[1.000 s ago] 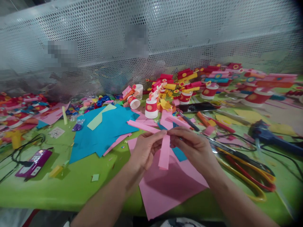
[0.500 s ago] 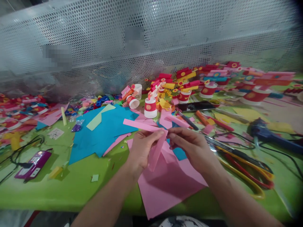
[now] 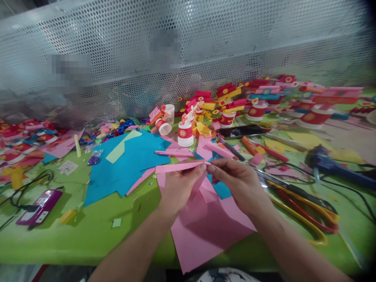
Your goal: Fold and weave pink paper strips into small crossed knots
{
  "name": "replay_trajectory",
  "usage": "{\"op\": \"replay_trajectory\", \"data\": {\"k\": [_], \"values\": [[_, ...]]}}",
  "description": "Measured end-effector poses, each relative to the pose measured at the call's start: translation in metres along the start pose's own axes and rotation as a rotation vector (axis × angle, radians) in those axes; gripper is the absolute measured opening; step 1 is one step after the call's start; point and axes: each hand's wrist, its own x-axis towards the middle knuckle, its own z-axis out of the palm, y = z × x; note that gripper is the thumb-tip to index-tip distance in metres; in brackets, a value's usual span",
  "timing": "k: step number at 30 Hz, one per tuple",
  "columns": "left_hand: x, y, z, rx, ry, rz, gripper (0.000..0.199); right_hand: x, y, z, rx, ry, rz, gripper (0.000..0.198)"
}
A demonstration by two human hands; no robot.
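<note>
Between both hands is a narrow pink paper strip (image 3: 173, 167), its free end pointing left. My left hand (image 3: 181, 187) is closed, the thumb pressing the strip near its right end. My right hand (image 3: 233, 176) pinches that same end, and the two thumbs nearly touch. Beneath the hands lies a larger pink paper sheet (image 3: 208, 235) with cut edges. Behind the left hand, blue paper sheets (image 3: 117, 168) carry a pale green paper piece (image 3: 123, 147). A red and white paper cup (image 3: 185, 134) stands upright just beyond the strip.
Scissors (image 3: 305, 203) with yellow and red handles and a blue glue gun (image 3: 331, 166) lie at the right. A black phone (image 3: 245, 131) rests behind. A purple box with a cable (image 3: 39, 207) lies left. Decorated cups (image 3: 257, 111) line a perforated metal panel (image 3: 205, 43).
The pink strip, which was bent with one part hanging down toward me, is now folded together, pointing left. My hands have stayed close together at nearly the same place.
</note>
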Motion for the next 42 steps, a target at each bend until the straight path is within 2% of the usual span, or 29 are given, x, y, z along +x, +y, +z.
{"op": "replay_trajectory", "data": {"k": [5,11,16,20,27,32,35,42], "values": [[0.0008,-0.0009,0.0012,-0.085,-0.025,-0.028,0.014,0.0,0.0005,0.0014,-0.013,0.027,-0.01,0.023],[0.0005,0.0034,0.0044,-0.146,-0.053,-0.043,0.01,-0.0008,0.0036,0.0024,0.077,0.04,0.008,0.023],[0.0003,0.0048,0.0025,-0.105,-0.068,-0.116,0.02,0.0004,0.0026,0.0029,0.171,0.035,0.12,0.029],[0.0017,0.0027,0.0009,-0.07,-0.026,-0.09,0.022,0.0017,0.0009,0.0048,0.221,-0.004,0.201,0.031],[0.0032,-0.0041,-0.0007,-0.238,-0.026,-0.167,0.026,0.0015,0.0031,0.0057,0.349,-0.039,0.24,0.03],[0.0028,-0.0046,0.0003,-0.204,0.023,-0.097,0.024,0.0004,0.0019,0.0062,0.175,-0.094,0.172,0.03],[0.0021,-0.0041,0.001,-0.152,0.06,-0.072,0.023,-0.0004,-0.0001,0.0081,0.068,-0.078,0.14,0.036],[0.0007,-0.0045,0.0035,-0.131,0.045,-0.071,0.02,-0.0013,0.0019,0.0074,0.028,-0.051,0.1,0.036]]}}
